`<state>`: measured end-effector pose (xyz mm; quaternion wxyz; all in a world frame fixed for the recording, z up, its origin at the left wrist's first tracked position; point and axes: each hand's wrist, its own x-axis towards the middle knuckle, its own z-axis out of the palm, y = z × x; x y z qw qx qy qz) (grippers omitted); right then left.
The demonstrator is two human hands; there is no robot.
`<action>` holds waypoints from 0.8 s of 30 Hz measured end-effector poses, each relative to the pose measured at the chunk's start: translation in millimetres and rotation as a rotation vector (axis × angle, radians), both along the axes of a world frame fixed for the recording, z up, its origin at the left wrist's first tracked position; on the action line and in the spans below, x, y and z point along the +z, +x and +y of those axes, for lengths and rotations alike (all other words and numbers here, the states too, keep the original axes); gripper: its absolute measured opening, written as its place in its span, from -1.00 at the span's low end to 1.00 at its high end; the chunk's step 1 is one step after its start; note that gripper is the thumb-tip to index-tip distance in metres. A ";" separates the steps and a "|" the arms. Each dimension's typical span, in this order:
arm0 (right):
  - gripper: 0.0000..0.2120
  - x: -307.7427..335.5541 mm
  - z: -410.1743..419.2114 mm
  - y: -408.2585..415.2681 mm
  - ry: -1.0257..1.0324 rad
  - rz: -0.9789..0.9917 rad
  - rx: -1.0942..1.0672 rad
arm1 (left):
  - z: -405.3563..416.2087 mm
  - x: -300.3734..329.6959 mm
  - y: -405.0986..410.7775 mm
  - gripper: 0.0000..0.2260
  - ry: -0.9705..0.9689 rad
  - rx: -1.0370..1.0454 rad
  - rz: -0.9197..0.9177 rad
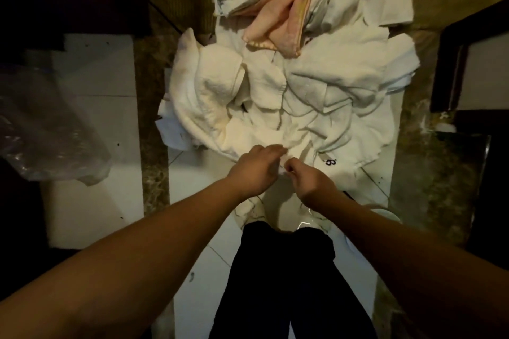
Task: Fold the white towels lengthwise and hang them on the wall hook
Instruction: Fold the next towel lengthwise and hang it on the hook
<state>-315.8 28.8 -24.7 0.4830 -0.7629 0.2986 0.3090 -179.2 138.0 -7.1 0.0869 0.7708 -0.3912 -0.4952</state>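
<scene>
Right now both hands meet at the near edge of the white towel pile (289, 96) on the tiled floor (96, 124): left hand (254, 169) and right hand (309, 180) each pinch cloth. Peach towel (278, 14) tops the heap. Nothing looks folded yet; no wall hook visible, so everything remains.

Two hands: left hand (254, 166), right hand (311, 180). One heap of white towels (289, 96) beyond them; individual count indeterminable. One pink towel (281, 11) beyond.
</scene>
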 end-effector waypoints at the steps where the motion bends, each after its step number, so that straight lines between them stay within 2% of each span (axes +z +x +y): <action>1: -0.90 14.9 -1.0 -1.5 -0.005 -0.019 0.016 | -1.3 10.5 0.2 -0.66 0.016 -0.060 -0.020; 4: -0.86 56.7 -6.4 -3.3 -0.033 -0.032 0.040 | -3.6 45.1 1.8 -0.79 0.078 -0.077 -0.074; 6: -0.83 81.5 -12.1 -0.3 -0.044 -0.040 0.037 | -2.9 70.2 3.0 -0.74 0.078 0.087 -0.021; 9: -0.78 127.8 -24.1 9.9 -0.015 -0.034 0.076 | -3.0 122.9 6.9 -0.71 0.023 0.391 0.161; 12: -0.71 170.9 -37.9 17.3 -0.013 -0.014 0.204 | -1.7 183.2 15.9 -0.71 -0.025 0.574 0.267; 19: -0.71 269.3 -66.4 15.0 -0.136 0.064 0.423 | 29.8 332.7 46.8 -0.86 -0.167 0.856 0.221; 24: -0.66 356.2 -68.7 19.7 -0.318 0.009 0.545 | 64.0 436.3 51.7 -0.82 -0.294 1.058 0.155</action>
